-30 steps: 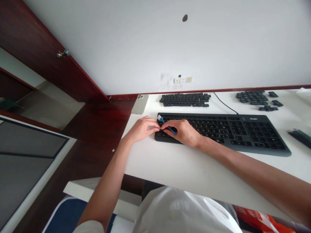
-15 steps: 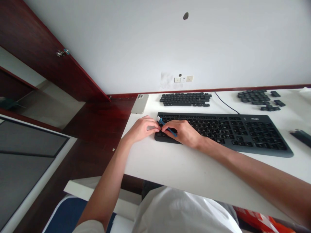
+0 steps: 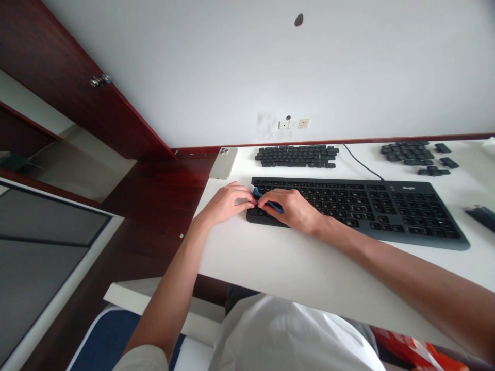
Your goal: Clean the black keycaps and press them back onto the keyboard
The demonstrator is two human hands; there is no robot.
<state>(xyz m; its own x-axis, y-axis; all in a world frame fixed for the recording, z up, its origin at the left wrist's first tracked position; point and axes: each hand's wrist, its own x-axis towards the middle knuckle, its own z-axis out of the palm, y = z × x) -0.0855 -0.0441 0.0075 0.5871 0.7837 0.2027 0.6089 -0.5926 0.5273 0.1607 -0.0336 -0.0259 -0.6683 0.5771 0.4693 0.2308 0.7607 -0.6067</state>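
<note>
A dark keyboard (image 3: pixel 386 208) lies on the white desk (image 3: pixel 294 268). My right hand (image 3: pixel 294 210) rests on its left end, fingers pinched on a small blue tool (image 3: pixel 266 200) whose tip points at the top left keys. My left hand (image 3: pixel 226 202) sits at the keyboard's left edge, fingers curled and pressed against it, fingertips meeting those of the right hand. Whether the left fingers hold anything is hidden.
A row of loose dark keycaps (image 3: pixel 296 155) lies behind the keyboard, and another group of keycaps (image 3: pixel 415 154) at the back right. A phone (image 3: pixel 223 162) lies face down at the desk's back left corner. A dark object (image 3: pixel 481 216) sits at the right edge. A dark red cabinet (image 3: pixel 77 87) stands left.
Both hands stay at the keyboard's left end. The blue tool's white tip, visible before, is now lower and partly covered by the fingers. The camera view shifted slightly.
</note>
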